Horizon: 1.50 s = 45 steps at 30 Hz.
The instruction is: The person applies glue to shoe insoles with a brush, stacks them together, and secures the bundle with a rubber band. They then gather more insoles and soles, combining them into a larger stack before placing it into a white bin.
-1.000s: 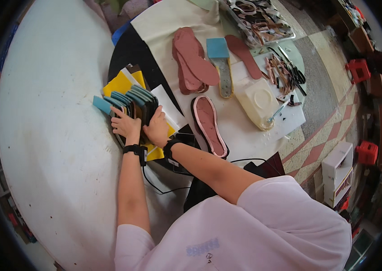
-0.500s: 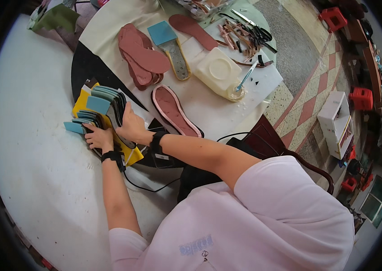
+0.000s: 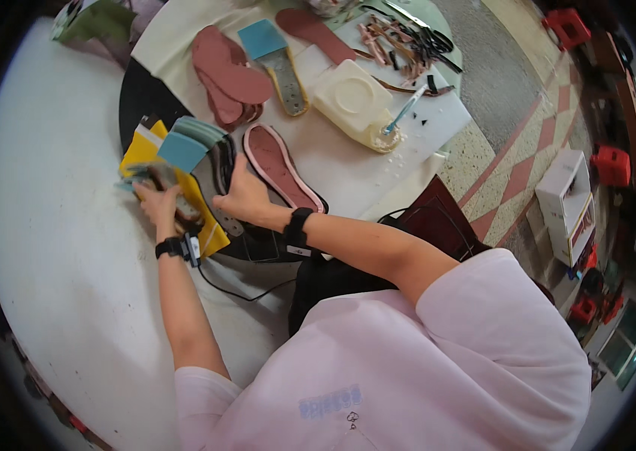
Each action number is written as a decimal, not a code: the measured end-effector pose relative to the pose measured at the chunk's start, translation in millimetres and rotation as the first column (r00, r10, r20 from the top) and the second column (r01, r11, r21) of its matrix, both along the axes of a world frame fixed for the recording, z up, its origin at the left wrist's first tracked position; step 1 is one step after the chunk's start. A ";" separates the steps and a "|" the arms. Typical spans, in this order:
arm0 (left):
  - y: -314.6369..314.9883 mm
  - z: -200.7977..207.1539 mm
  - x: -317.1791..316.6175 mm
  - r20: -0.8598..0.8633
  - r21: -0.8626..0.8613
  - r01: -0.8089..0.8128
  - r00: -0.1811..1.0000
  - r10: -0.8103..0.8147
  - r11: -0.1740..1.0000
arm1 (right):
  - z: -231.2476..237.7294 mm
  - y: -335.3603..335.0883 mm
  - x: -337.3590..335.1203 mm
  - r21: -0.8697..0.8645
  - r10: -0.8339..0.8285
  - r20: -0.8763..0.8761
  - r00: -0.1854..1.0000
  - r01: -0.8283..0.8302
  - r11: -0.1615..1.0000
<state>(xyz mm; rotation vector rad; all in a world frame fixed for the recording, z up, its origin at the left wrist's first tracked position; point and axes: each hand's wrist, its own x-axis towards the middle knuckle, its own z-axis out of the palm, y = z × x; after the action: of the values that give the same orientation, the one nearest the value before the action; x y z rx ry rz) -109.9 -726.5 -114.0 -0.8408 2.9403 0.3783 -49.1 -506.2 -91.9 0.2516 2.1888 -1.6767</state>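
My right hand (image 3: pixel 246 197) is wrapped around a stack of dark, blue-ended shoe insoles (image 3: pixel 222 161), its thumb reaching across the near end. Blue-green heel pieces (image 3: pixel 185 150) fan out at the stack's far end. To the left, my left hand (image 3: pixel 158 204) grips a second bundle of insoles (image 3: pixel 182 214), smeared by motion, with its fingers partly hidden. Beneath and between the two bundles lies a yellow sheet (image 3: pixel 209 225). Just right of my right hand rests a pink insole with a pale, raised rim (image 3: pixel 279 167).
Beyond are stacked pink insoles (image 3: pixel 231 79), a single blue-ended insole (image 3: pixel 288 83), and a cream plastic container (image 3: pixel 351 98) with a brush (image 3: pixel 408 109) in its opening. Scissors (image 3: pixel 419 34) and strip scraps (image 3: pixel 397 49) lie far right. A cable (image 3: pixel 239 293) trails from my left wristband.
My right hand has shifted rightward with its stack, widening the gap from the left bundle. My left hand has moved slightly left and up with the other insoles. The view has shifted a little.
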 end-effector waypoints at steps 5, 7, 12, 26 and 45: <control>31.9 -5.8 -6.6 -0.075 0.094 0.118 0.991 -0.111 0.989 | 11.7 16.8 13.3 -0.065 -0.071 0.012 0.997 0.071 0.995; 59.9 -1.7 -12.9 0.045 0.013 -0.048 0.998 0.048 0.999 | 9.4 25.3 11.0 -0.044 -0.101 -0.074 0.992 0.098 0.994; 76.5 -21.8 -12.9 -0.026 -0.072 -0.073 0.997 0.072 0.995 | -0.5 25.6 2.9 -0.116 -0.203 -0.250 0.947 0.179 0.977; 44.0 -33.4 3.2 0.051 0.227 -0.048 0.998 0.037 0.973 | 4.6 -29.0 -46.0 -0.105 -0.140 -0.262 0.955 0.116 0.988; -30.6 -72.0 17.7 -0.068 0.771 0.013 0.996 0.062 0.637 | -45.2 -88.1 -60.4 -0.200 -0.075 -0.274 0.959 0.019 0.980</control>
<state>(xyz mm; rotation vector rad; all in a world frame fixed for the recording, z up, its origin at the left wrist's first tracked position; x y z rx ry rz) -92.2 -757.2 -186.0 -0.7128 2.3864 1.5651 -109.5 -594.3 -137.1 0.0123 2.2032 -2.0472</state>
